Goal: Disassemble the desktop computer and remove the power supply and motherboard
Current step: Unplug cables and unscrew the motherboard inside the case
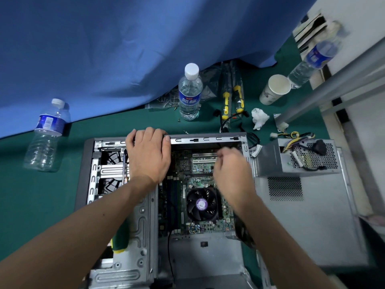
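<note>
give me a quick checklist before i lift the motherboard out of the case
1. Power supply out of the case: ok, it sits on the side panel to the right.
2. Case steadied: ok, left hand holds the far rim.
3. Cables off the motherboard: not ok, a black cable runs to its near edge.
4. Mounting screws out: cannot tell.
5. Right hand grip: cannot tell, it is blurred over the board.
6. Fan on the board: ok.

Even, fairly bright overhead light, soft shadows; wide-angle bending at the edges; the right hand is motion-blurred.
</note>
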The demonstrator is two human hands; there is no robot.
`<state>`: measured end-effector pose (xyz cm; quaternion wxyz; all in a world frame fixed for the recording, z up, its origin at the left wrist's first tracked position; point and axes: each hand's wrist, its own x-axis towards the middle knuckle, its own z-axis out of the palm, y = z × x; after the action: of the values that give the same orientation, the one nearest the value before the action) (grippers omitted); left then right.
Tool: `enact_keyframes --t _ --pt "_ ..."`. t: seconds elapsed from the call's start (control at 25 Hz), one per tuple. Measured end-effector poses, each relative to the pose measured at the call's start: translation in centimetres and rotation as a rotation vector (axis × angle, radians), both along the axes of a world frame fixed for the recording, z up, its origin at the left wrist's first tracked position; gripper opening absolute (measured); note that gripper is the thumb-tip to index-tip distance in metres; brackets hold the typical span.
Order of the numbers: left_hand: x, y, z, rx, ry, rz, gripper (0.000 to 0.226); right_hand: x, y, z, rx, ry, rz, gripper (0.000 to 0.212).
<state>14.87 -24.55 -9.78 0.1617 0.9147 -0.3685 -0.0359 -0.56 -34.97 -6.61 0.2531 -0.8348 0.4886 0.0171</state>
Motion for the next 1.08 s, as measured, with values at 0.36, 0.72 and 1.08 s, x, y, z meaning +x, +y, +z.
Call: enact_keyframes --t 0.36,0.72,1.08 --pt "0.2 -0.1 -0.2 -0.001 -0.037 -0.008 0.035 1.5 -8.1 -1.8 -0.223 -0.006 0.32 0.048" --pt "-4.0 -1.5 1.1 -0.091 -0.049 0.144 0.029 1.4 -8.2 -2.3 -0.261 -0.067 0.295 0.053" --pt "-8.2 -1.5 -5.0 -0.092 0.667 0.546 0.039 1.4 -8.7 -2.8 -0.26 -0.114 0.29 0.054"
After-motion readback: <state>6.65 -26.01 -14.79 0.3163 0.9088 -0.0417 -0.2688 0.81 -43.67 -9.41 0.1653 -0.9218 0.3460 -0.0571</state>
